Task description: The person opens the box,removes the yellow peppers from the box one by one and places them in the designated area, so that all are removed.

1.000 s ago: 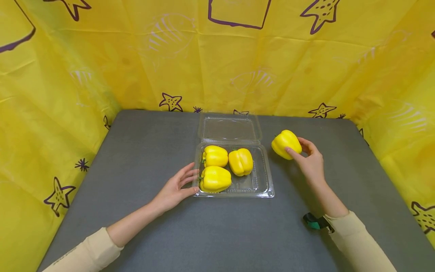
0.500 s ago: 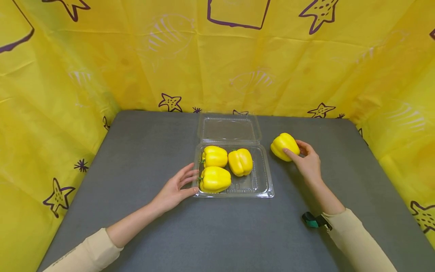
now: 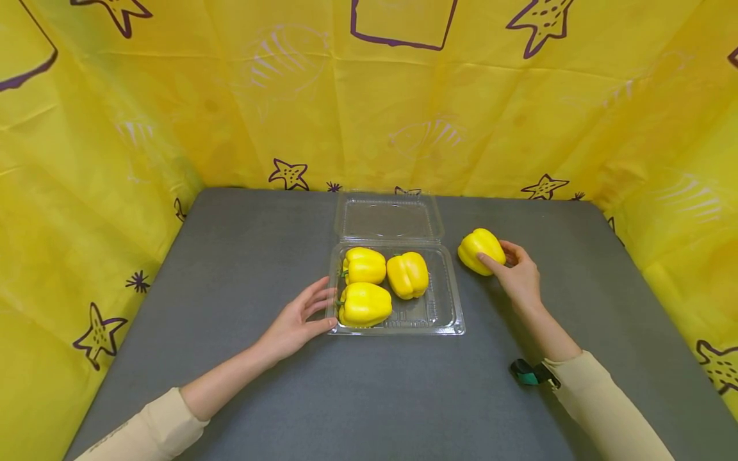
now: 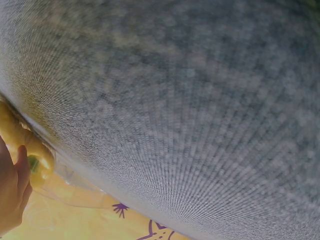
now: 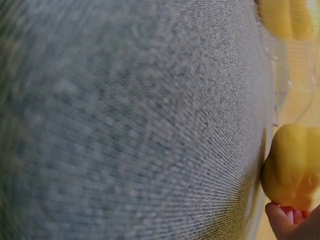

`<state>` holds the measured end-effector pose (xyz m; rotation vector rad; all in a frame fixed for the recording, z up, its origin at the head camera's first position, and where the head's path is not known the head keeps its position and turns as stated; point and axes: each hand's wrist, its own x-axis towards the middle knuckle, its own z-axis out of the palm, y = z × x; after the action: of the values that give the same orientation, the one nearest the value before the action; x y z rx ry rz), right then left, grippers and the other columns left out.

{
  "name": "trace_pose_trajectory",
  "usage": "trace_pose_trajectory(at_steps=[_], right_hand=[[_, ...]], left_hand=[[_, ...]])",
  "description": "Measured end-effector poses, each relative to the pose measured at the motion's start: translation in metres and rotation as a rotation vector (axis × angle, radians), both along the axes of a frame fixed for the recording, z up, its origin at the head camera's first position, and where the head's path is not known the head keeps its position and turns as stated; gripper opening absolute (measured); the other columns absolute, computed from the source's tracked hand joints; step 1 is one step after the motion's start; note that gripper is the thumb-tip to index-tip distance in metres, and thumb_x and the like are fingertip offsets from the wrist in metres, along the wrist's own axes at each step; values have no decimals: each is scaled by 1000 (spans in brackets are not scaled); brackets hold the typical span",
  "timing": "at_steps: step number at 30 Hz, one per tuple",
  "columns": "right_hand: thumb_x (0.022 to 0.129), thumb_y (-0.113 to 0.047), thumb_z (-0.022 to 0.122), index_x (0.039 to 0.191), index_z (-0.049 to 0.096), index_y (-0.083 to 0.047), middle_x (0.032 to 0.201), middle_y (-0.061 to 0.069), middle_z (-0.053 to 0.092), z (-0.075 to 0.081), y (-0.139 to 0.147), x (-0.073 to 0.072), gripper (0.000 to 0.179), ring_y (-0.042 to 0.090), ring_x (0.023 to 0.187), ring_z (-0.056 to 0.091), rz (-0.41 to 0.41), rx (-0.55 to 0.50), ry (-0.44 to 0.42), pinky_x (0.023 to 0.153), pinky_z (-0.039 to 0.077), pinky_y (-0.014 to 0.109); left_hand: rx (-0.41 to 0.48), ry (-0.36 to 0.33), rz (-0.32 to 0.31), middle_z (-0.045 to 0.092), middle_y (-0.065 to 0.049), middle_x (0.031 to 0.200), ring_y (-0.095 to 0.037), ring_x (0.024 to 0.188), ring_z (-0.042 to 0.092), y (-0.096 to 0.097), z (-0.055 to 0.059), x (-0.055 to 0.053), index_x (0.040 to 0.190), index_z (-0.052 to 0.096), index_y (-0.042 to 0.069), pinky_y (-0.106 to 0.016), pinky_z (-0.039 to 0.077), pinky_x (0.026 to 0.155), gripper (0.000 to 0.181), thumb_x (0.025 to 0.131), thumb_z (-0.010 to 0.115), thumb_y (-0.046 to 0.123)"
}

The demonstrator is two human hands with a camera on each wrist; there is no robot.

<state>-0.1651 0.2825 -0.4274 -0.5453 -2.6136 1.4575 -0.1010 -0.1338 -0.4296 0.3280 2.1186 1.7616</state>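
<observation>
In the head view, a clear plastic clamshell box (image 3: 435,323) lies on the table with its lid (image 3: 389,219) folded back. Inside it sit three yellow bell peppers: one at back left (image 3: 366,266), one at front left (image 3: 364,305), and one to the right (image 3: 408,275). My left hand (image 3: 295,325) rests against the box's left side, thumb at the front corner, fingers extended. Right of the box, my right hand (image 3: 519,276) grips another yellow bell pepper (image 3: 480,251) between thumb and fingers. The right wrist view shows this bell pepper (image 5: 292,165) at or very near the tabletop.
The dark grey table (image 3: 380,403) reaches back to a yellow curtain (image 3: 369,115) printed with starfish and fish, which also hangs at both sides. A black and green strap (image 3: 530,374) sits by the right sleeve cuff (image 3: 567,371).
My right hand has lowered the bell pepper and brought it slightly left and nearer to me. The left hand and the box with its peppers have stayed in place.
</observation>
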Motion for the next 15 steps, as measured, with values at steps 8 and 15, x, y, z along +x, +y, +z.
trace_pose_trajectory(at_steps=[8,15], right_hand=[[83,-50,73,144,44,-5,140,15,50,-3,-1,0,81,30,125,47,6,8,7,104,39,44],[84,-50,72,144,42,-6,141,15,49,-3,-3,0,81,32,124,46,11,18,4,103,39,46]], left_hand=[[-5,5,-3,42,-20,146,-34,134,43,0,0,0,153,23,3,-40,44,101,79,89,70,4],[-7,17,-4,43,-20,146,-35,133,43,0,1,0,153,23,3,-40,44,102,78,89,69,5]])
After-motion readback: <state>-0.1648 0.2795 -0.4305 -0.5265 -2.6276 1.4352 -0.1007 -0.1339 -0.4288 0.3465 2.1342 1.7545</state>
